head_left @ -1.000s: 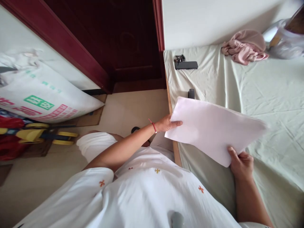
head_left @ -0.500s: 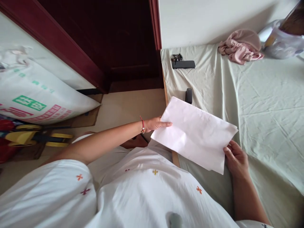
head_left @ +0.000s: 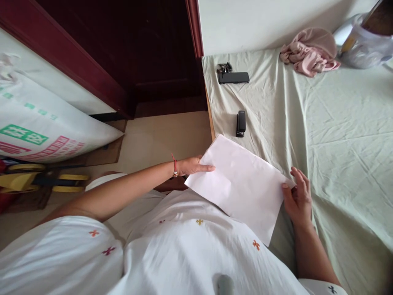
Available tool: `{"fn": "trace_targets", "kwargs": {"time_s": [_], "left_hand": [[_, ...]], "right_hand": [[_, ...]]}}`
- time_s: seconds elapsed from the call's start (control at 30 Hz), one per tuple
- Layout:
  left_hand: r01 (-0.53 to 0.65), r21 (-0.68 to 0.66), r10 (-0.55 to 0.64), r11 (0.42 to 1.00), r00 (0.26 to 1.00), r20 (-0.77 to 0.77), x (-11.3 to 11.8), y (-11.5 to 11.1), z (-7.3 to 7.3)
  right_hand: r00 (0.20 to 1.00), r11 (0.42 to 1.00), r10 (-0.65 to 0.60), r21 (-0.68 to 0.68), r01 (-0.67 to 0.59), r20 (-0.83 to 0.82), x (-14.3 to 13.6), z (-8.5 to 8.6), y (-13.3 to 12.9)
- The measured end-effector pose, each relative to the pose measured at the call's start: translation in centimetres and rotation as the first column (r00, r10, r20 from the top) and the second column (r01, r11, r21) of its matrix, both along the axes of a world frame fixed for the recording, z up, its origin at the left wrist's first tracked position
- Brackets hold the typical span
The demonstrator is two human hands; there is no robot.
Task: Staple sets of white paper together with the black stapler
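Note:
White sheets of paper (head_left: 239, 184) are spread tilted over my lap and the edge of the cloth-covered surface. My left hand (head_left: 193, 165) grips their left edge, thumb flat on top and fingers hidden underneath. At the right corner is my right hand (head_left: 299, 196), its thumb on the paper and its fingers reaching past the corner behind it. A black stapler (head_left: 241, 123) lies on the cloth just beyond the paper's upper edge.
Light green cloth (head_left: 344, 135) covers the surface on the right. A black phone-like slab (head_left: 235, 78) and keys (head_left: 224, 67) lie near its far corner. Pink fabric (head_left: 310, 51) and a plastic bag (head_left: 362, 47) are farther right. A large white sack (head_left: 61, 127) leans at left.
The paper has shifted left and toward me, turning slightly, so the stapler shows in full. My right hand has moved up to the right corner with its fingers more extended.

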State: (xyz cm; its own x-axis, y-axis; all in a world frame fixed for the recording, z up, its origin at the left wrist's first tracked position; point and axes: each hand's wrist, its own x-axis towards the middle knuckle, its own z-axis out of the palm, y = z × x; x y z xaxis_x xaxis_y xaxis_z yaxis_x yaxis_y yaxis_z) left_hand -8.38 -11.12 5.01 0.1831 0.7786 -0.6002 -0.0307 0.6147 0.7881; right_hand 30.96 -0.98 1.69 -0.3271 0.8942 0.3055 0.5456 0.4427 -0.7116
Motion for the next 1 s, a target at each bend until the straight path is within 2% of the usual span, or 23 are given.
{"fn": "trace_targets", "kwargs": {"time_s": [0.13, 0.23, 0.3, 0.4, 0.5, 0.6, 0.7, 0.77, 0.87, 0.93, 1.0], "left_hand": [[0.044, 0.077, -0.035, 0.996, 0.994, -0.106, 0.2, 0.3, 0.1], [0.127, 0.159, -0.1, 0.979, 0.981, -0.168, 0.3, 1.1, 0.9], [0.241, 0.247, -0.174, 0.938, 0.949, -0.264, 0.6, 1.9, 1.6], [0.416, 0.376, -0.248, 0.828, 0.873, -0.419, 1.0, 3.1, 2.9], [0.497, 0.459, -0.235, 0.737, 0.824, -0.516, 1.6, 4.2, 4.2], [0.556, 0.417, -0.264, 0.719, 0.773, -0.577, 2.2, 5.0, 5.4], [0.607, 0.323, -0.361, 0.726, 0.736, -0.573, 3.0, 5.9, 6.5], [0.623, 0.307, -0.421, 0.719, 0.742, -0.521, 3.4, 6.6, 7.2], [0.575, 0.34, -0.438, 0.744, 0.804, -0.401, 3.4, 7.9, 7.3], [0.508, 0.332, -0.41, 0.795, 0.853, -0.324, 2.8, 8.8, 6.5], [0.431, 0.29, -0.35, 0.854, 0.89, -0.291, 2.0, 9.6, 4.9]], "right_hand": [[0.989, 0.99, 0.137, 0.029, -0.139, 0.052, -0.3, 0.6, 0.0], [0.993, 0.995, 0.09, 0.042, -0.093, 0.071, -0.4, 0.4, 0.1], [0.994, 0.997, 0.04, 0.066, -0.047, 0.102, -0.2, 0.4, 0.1], [0.986, 0.994, -0.009, 0.113, -0.01, 0.167, 0.3, 0.9, -0.1], [0.98, 0.988, -0.072, 0.151, 0.044, 0.187, 0.6, 2.7, -0.4], [0.978, 0.989, -0.069, 0.14, 0.042, 0.195, 0.5, 5.1, -0.3], [0.954, 0.999, 0.034, -0.006, -0.034, 0.298, 0.4, 6.7, 0.6], [0.941, 0.976, 0.144, -0.199, -0.084, 0.307, 0.5, 7.1, 1.4], [0.953, 0.859, 0.265, -0.486, -0.164, 0.148, 0.3, 6.6, 2.7], [0.971, 0.777, 0.241, -0.6, -0.19, 0.004, -0.1, 5.8, 3.6], [0.986, 0.705, 0.151, -0.692, -0.159, -0.072, -0.6, 4.9, 4.5]]}}
